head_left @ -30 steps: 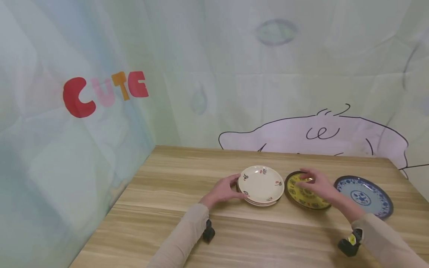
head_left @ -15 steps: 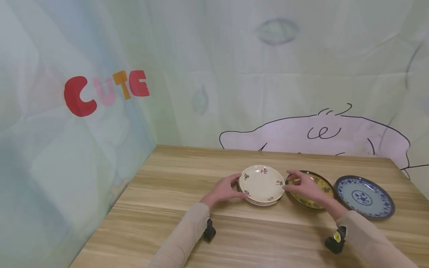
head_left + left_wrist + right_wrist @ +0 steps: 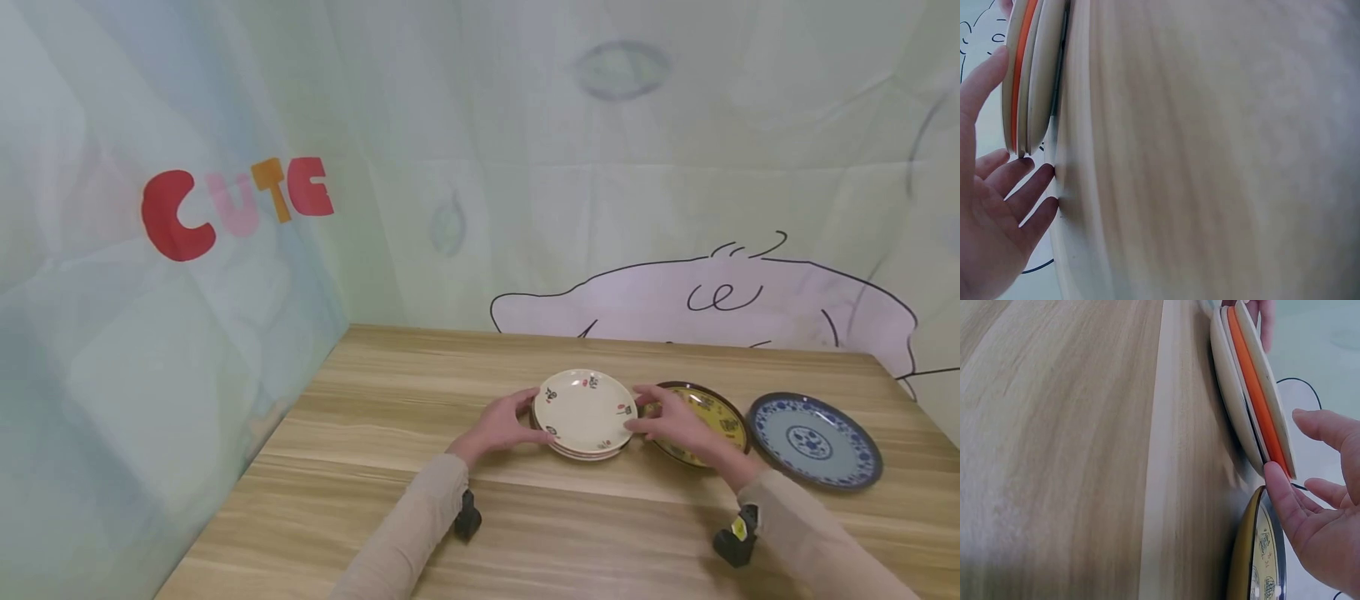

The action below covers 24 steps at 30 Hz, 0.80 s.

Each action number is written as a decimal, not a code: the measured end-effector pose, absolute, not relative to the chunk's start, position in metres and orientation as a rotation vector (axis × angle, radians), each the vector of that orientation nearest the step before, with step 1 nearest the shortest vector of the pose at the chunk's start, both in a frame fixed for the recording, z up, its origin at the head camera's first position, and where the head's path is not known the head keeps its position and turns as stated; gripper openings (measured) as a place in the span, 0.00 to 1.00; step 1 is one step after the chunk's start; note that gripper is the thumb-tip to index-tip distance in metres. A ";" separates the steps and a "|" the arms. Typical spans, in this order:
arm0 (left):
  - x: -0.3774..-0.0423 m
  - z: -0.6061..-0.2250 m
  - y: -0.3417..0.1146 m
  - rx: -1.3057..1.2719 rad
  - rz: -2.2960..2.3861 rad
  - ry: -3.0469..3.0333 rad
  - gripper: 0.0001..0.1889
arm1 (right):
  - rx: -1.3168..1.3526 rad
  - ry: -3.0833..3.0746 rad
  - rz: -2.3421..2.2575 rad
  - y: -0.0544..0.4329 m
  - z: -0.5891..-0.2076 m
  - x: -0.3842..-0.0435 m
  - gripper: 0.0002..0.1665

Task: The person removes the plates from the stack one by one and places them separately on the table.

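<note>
A stack of several round plates stands mid-table, topped by a cream plate [image 3: 585,412] with small printed figures. An orange plate [image 3: 1255,387] shows edge-on beneath it in the right wrist view. My left hand [image 3: 498,425] cups the stack's left side, thumb at the near rim; its other fingers spread loosely by the edge in the left wrist view. On the opposite side, my right hand [image 3: 675,421] reaches over a yellow patterned dish [image 3: 720,408], one fingertip at the stack's rim and its thumb held apart. The right hand hides part of the yellow dish.
A blue-and-white oval plate [image 3: 813,446] lies right of the yellow dish. Small black devices [image 3: 467,517] sit on both wrists. Beyond the wooden table [image 3: 420,367] hangs a printed cloth backdrop [image 3: 465,167] with coloured letters at left.
My right hand has moved left from over the yellow dish to the stack's right rim, uncovering the blue plate and more of the yellow dish. The left hand stays in place.
</note>
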<state>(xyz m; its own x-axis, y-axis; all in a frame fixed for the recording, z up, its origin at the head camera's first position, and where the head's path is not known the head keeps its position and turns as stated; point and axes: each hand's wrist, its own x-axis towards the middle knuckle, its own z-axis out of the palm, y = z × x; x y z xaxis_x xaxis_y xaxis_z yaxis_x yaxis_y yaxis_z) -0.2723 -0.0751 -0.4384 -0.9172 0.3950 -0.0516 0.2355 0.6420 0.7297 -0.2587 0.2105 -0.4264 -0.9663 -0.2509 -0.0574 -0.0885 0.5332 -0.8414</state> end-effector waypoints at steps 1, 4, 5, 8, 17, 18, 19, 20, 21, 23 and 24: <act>-0.273 -0.438 -0.075 0.512 1.138 2.654 0.48 | -0.287 2.600 -1.406 0.210 -0.427 -0.259 0.45; -0.274 -0.439 -0.076 0.509 1.143 2.652 0.48 | -0.287 2.604 -1.397 0.208 -0.429 -0.261 0.44; -0.274 -0.440 -0.076 0.509 1.143 2.650 0.48 | -0.286 2.604 -1.400 0.208 -0.430 -0.261 0.44; -0.274 -0.440 -0.075 0.508 1.140 2.652 0.48 | -0.276 2.600 -1.402 0.207 -0.431 -0.263 0.44; -0.273 -0.441 -0.074 0.544 1.070 2.693 0.48 | -0.255 2.572 -1.424 0.203 -0.431 -0.262 0.43; -0.273 -0.440 -0.074 0.554 1.057 2.699 0.48 | -0.260 2.566 -1.431 0.203 -0.430 -0.262 0.43; -0.273 -0.440 -0.074 0.560 1.045 2.705 0.48 | -0.264 2.561 -1.437 0.203 -0.430 -0.262 0.43; -0.273 -0.440 -0.074 0.563 1.039 2.708 0.48 | -0.261 2.556 -1.445 0.202 -0.429 -0.262 0.43; -0.273 -0.440 -0.074 0.562 1.037 2.710 0.48 | -0.263 2.552 -1.448 0.202 -0.429 -0.261 0.42; -0.273 -0.439 -0.074 0.561 1.038 2.709 0.48 | -0.261 2.547 -1.456 0.201 -0.429 -0.261 0.42; -0.272 -0.439 -0.074 0.563 1.042 2.707 0.48 | -0.253 2.541 -1.465 0.201 -0.428 -0.261 0.42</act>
<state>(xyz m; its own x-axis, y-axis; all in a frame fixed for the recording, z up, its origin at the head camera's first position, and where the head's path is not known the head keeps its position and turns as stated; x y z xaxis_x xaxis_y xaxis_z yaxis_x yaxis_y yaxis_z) -0.2725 -0.0739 -0.4391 -0.9106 0.4117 -0.0366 0.2810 0.6816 0.6757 -0.2606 0.2010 -0.4283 -0.9660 -0.2443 -0.0848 -0.0490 0.4949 -0.8675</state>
